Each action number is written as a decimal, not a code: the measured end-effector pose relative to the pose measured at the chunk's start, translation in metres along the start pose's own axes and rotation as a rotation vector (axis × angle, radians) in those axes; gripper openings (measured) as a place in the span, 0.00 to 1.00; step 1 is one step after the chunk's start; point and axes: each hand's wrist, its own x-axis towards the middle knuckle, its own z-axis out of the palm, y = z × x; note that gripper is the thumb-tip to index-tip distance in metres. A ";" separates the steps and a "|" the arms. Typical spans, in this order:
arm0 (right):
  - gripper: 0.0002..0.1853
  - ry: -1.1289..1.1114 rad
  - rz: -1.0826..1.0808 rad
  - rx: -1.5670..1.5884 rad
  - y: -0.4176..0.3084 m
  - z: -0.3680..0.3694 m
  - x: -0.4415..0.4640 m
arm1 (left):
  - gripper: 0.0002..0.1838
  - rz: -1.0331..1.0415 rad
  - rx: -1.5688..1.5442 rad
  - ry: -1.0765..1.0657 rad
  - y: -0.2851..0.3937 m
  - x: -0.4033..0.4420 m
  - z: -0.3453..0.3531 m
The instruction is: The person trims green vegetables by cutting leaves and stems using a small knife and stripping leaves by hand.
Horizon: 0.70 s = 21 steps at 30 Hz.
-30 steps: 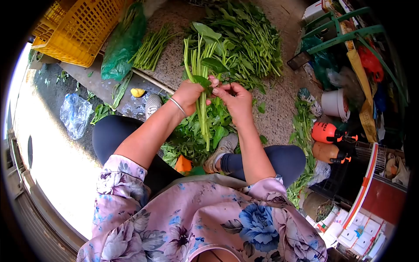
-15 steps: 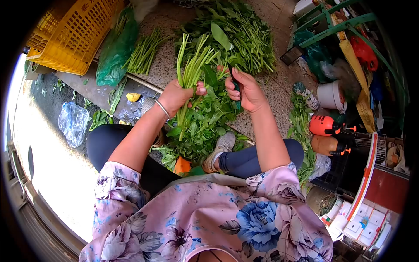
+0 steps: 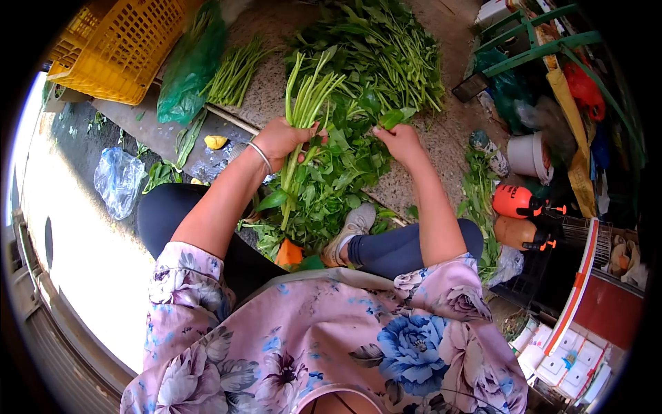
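Observation:
My left hand (image 3: 281, 141), with a bracelet at its wrist, is closed around a bunch of green vegetable stems (image 3: 308, 96). The stalks stick up above my fist and trail down below it. To the right, my right hand (image 3: 402, 143) pinches a green leaf (image 3: 394, 119) between thumb and fingers; the rest of that sprig is hard to make out. Below and between both hands lies a heap of loose leaves (image 3: 324, 190) by my shoe. Just beyond my hands spreads a large pile of leafy greens (image 3: 386, 58).
A yellow crate (image 3: 114, 58) and a green plastic bag (image 3: 189, 76) stand at upper left, beside a row of trimmed stems (image 3: 238, 72). On the right are an orange spray bottle (image 3: 514, 200), a brown one (image 3: 514, 232) and a white bucket (image 3: 529, 155).
My right hand has moved slightly right and down, away from the left. The upright leaf above it is gone from there, and a leaf now lies at its fingertips. My left hand keeps the stems.

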 end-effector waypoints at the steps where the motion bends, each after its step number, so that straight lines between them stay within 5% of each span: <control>1: 0.20 -0.003 0.006 -0.194 0.005 0.001 -0.003 | 0.05 0.010 -0.015 0.043 0.000 0.001 0.002; 2: 0.23 -0.006 0.017 -0.387 0.013 0.003 -0.009 | 0.05 0.004 -0.021 0.049 -0.001 0.000 0.003; 4: 0.26 0.096 0.031 -0.251 -0.010 0.020 -0.034 | 0.08 -0.001 0.042 0.090 0.001 0.000 0.006; 6: 0.26 -0.212 -0.147 0.513 -0.036 0.031 -0.053 | 0.07 -0.012 0.067 0.129 0.001 -0.001 0.010; 7: 0.22 -0.206 -0.146 0.602 -0.048 0.040 -0.059 | 0.07 -0.010 0.099 0.137 -0.001 0.002 0.009; 10: 0.20 -0.330 -0.087 0.609 -0.053 0.049 -0.048 | 0.06 0.013 0.128 0.131 -0.002 0.005 0.011; 18: 0.25 0.036 -0.117 0.656 -0.032 0.051 -0.047 | 0.06 0.055 -0.078 0.202 -0.004 0.007 0.006; 21: 0.34 -0.197 -0.226 0.679 -0.033 0.069 -0.066 | 0.04 0.049 -0.096 0.239 -0.005 0.009 0.008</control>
